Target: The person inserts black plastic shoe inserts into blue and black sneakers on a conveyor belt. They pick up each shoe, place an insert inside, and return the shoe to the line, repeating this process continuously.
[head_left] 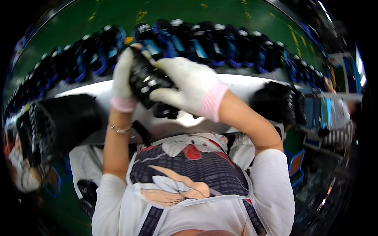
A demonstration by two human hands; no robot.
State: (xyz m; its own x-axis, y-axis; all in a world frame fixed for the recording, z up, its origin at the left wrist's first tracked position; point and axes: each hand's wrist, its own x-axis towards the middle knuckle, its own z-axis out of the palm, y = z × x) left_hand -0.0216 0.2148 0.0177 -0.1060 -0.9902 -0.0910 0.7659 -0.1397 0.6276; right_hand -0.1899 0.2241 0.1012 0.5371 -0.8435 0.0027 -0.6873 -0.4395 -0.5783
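Note:
A black shoe point(147, 78) with shiny light spots is tilted between my hands above the pale work surface. My left hand point(124, 76), in a white glove with a pink cuff, is wrapped along the shoe's left side. From the right, my right hand point(189, 82), gloved the same way, grips the shoe with thumb and fingers set apart on it. Motion blurs the shoe's details, and my gloves hide part of it. Just below it, a small black piece point(165, 111) lies on the surface; I cannot tell if it is separate.
A long curved row of black shoes with blue parts point(201, 43) stands beyond the work surface point(240, 82). Black perforated baskets flank me, one at left point(65, 122) and one at right point(277, 102). Other people sit at the far left point(23, 169) and far right point(338, 126).

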